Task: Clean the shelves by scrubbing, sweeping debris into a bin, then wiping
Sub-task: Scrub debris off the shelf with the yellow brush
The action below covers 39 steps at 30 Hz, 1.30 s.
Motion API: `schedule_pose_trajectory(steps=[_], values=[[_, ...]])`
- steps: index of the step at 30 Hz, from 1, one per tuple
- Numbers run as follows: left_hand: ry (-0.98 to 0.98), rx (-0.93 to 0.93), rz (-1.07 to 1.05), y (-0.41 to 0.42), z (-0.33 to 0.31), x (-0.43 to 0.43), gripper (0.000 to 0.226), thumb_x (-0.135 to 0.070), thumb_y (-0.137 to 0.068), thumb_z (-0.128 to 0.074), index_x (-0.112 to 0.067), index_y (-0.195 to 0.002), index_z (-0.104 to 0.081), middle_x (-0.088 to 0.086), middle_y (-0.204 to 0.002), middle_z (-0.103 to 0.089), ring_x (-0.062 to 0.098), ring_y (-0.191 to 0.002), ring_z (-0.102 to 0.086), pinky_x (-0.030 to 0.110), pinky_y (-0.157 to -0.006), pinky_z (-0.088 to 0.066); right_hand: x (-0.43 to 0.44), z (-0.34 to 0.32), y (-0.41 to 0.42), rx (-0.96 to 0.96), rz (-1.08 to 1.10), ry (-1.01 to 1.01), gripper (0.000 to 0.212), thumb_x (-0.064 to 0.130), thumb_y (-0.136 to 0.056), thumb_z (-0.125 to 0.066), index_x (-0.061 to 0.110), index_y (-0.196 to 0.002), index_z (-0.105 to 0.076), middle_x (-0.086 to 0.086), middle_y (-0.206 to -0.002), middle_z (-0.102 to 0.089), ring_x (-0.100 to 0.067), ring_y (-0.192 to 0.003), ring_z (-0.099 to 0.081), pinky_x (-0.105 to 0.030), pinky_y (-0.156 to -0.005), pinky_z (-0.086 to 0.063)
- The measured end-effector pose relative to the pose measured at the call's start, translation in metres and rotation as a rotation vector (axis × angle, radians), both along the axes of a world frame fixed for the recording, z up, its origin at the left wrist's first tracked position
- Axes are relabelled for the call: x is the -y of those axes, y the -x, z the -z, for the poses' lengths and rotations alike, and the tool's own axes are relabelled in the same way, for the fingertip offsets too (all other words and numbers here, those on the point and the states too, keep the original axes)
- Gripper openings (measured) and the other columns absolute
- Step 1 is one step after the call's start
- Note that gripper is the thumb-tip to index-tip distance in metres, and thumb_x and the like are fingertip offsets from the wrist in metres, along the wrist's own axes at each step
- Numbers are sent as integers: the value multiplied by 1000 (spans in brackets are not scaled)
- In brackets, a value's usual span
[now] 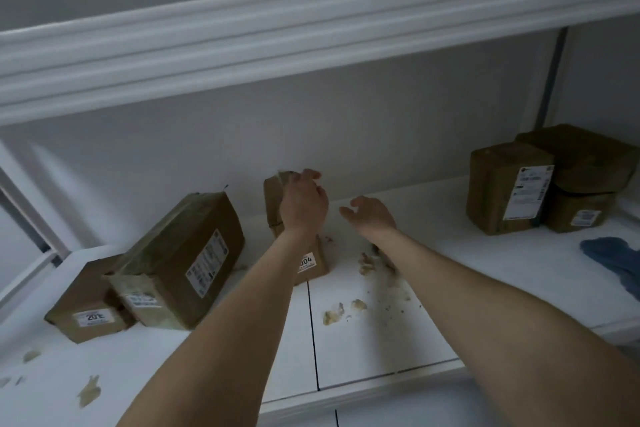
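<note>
1. Bare forearms (225,340) are reaching in over the smooth white shelf board (381,357), nearest the lens.
2. Left hand (303,204) is gripping the top of the upright brown cardboard parcel (272,196) at mid-shelf, probably shifting it to bare the dirty patch.
3. Right hand (372,215) is hovering beside it, fingers loose, holding nothing.
4. Crumbly beige debris (341,310) is lying scattered before the parcel; a soft blue cloth (613,260) is waiting at the right edge, likely for wiping.

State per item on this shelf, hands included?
middle parcel: standing on end, gripped at top
left hand: grips middle parcel
right hand: open, holding nothing
shelf: dirty, crumbs and smears
blue cloth: lying at right edge, untouched
right parcels: stacked, untouched
</note>
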<state>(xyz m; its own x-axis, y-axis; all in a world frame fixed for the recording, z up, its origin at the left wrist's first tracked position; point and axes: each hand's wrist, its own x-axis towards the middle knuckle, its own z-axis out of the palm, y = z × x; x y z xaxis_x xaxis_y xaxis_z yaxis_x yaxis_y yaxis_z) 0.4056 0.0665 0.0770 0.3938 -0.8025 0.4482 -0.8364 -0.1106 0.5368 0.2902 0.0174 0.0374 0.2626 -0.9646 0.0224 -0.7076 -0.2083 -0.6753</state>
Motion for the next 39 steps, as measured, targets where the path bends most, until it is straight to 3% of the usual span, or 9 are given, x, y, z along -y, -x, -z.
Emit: schedule_pose_trajectory(steps=[4, 7, 10, 12, 15, 18, 21, 26, 39], values=[[-125, -53, -232, -42, -7, -11, 41, -21, -99, -35, -4, -136, -37, 19, -135, -40, 34, -125, -38, 40, -101, -35, -13, -15, -47, 241, -99, -210, 68, 49, -96, -45, 5, -147, -32, -11, -151, -34, -29, -133, -39, -40, -103, -41], [-286, -257, -317, -65, -5, -16, 47, -27, -101, -33, 3, -138, -35, 23, -139, -40, 36, -128, -39, 41, -104, -35, -15, -17, -66, 437, -75, -422, 69, 49, -95, -47, 6, -146, -30, -12, -143, -42, -31, -122, -47, -40, -86, -48], [-391, -429, -186, -71, 0, -15, 31, -20, -100, -40, 0, -121, -52, 18, -111, -61, 31, -101, -60, 36, -87, -46, -19, -16, -78, 541, -106, -535, 53, 45, -95, -51, 4, -129, -51, -14, -118, -62, -27, -95, -61, -40, -81, -53], [-339, -676, -81, -68, -2, -13, 23, -21, -96, -49, -3, -107, -56, 12, -86, -60, 26, -78, -59, 33, -74, -48, -19, -15, -84, 591, -104, -504, 43, 40, -94, -55, 6, -118, -58, -15, -110, -67, -30, -92, -66, -45, -83, -55], [-181, -752, 31, -56, -13, 4, 30, -17, -93, -52, 3, -113, -59, 15, -94, -62, 31, -91, -63, 41, -88, -53, -13, -27, -72, 683, -62, -346, 23, 31, -94, -55, 10, -102, -61, -16, -105, -68, -32, -92, -66, -47, -84, -56], [-132, -816, 165, -22, -26, 22, 28, -10, -93, -48, -2, -118, -57, 14, -101, -63, 28, -91, -62, 39, -89, -53, 4, -41, -39, 698, 44, -161, 29, 24, -93, -52, 9, -117, -58, -15, -111, -65, -32, -99, -64, -45, -86, -54], [-171, -885, 287, 27, -29, 39, 29, -12, -95, -47, -8, -123, -54, 10, -103, -61, 25, -93, -60, 37, -88, -51, 19, -49, 11, 660, 176, -35, 29, 15, -96, -45, 7, -123, -55, -12, -109, -62, -24, -94, -59, -23, -69, -48], [-241, -930, 456, 109, -22, 56, 31, -9, -93, -47, -6, -123, -55, 11, -106, -62, 26, -94, -59, 38, -88, -50, 41, -42, 91, 530, 410, 6, 39, 22, -99, -40, 11, -135, -48, -14, -131, -56, -33, -116, -54, -36, -94, -45], [-426, -1043, 511, 193, 11, 72, 32, -16, -94, -52, -5, -124, -55, 11, -108, -62, 22, -93, -60, 26, -74, -51, 54, -18, 179, 325, 516, -70, 45, 20, -103, -32, 12, -147, -34, -13, -144, -44, -32, -127, -46, -35, -101, -39]])
